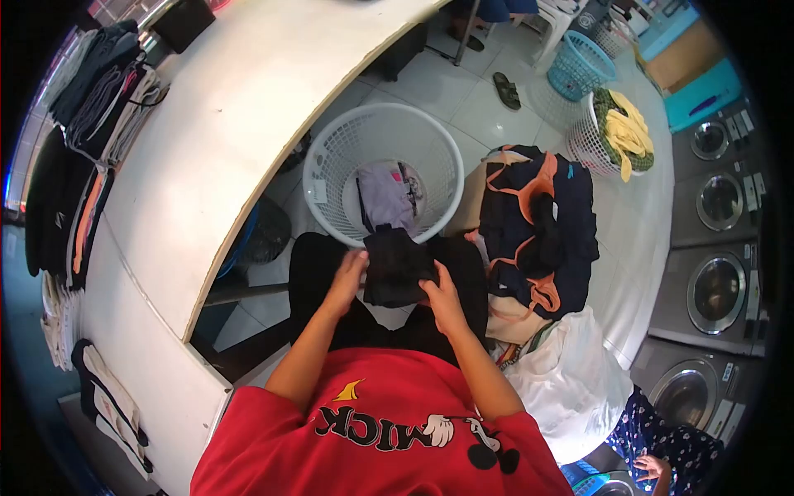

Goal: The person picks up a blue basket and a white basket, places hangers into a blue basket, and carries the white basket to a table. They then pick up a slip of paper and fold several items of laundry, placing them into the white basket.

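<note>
A small black folded garment (399,269) is held over my lap, between my knees. My left hand (349,277) is closed at its left edge, fingertips pinching the cloth. On the opposite side my right hand (442,293) grips the lower right edge with thumb on top. Just beyond the garment stands a white plastic laundry basket (331,132), with a lilac folded cloth (387,197) and other pieces at its bottom. To the right of my right hand lies a heap of dark navy clothes (504,215) with an orange-trimmed piece on top.
A white table (240,107) curves along the left, bearing stacks of folded clothes (107,99). At right are a white plastic bag (571,384), a basket with a yellow cloth (627,132), a blue basket (579,66) and several washing machines (715,289). Another person's hand (653,469) shows bottom right.
</note>
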